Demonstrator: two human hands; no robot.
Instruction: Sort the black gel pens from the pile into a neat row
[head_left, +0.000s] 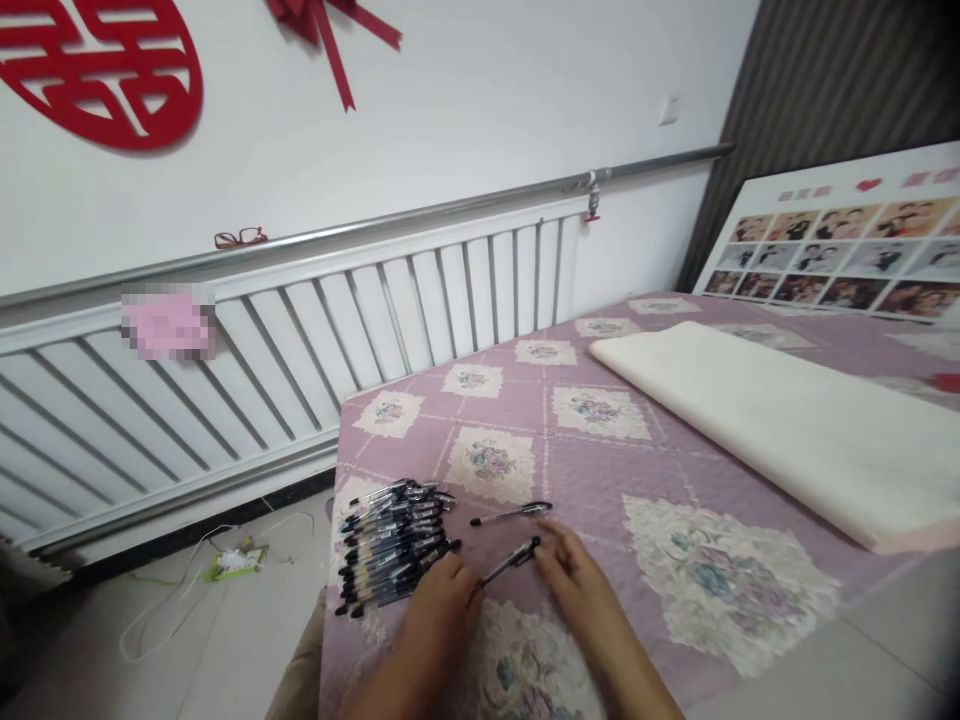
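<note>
1. Along the left edge of the bed (585, 475), as the head view shows it, a pile of dark-capped pens (394, 548) lies roughly side by side, some overlapping.
2. Right of that pile, well in from the bed's left edge, the near pen (508, 563) slants between the two hands, its dark end up toward the right.
3. The left hand (444, 605) has its fingers drawn together and appears to pinch the near pen's lower-left end.
4. The right hand (571, 572) is half curled by the dark end; whether it grips or only touches, I cannot tell.
5. Just beyond the near pen, a lone pen (510, 514) lies on the bed, apart from the pile.
6. The step in hand seems to be handling one pen singly, perhaps turning or placing it.
7. The next move, I judge, calls for one secure pinch before the other hand frees itself, without nudging the pile.
</note>
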